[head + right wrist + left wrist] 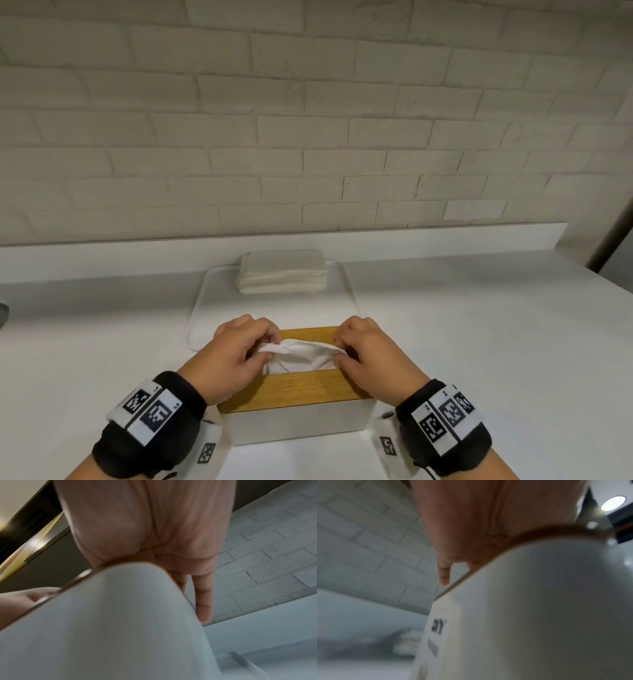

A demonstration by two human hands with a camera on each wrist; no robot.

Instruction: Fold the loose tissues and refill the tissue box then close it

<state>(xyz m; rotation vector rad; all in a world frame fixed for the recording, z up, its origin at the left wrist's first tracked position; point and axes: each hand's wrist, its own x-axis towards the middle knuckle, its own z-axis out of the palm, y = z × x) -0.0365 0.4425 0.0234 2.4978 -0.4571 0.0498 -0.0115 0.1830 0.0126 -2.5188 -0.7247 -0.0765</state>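
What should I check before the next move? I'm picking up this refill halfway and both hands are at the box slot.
1. Wooden lid seated on the white box: ok.
2. Tissue showing through the slot: ok.
3. Left hand pinches the tissue: ok.
4. Right hand pinches the tissue: ok.
5. Folded stack all loaded: not ok, it sits on the tray.
6. How full the box is: cannot tell.
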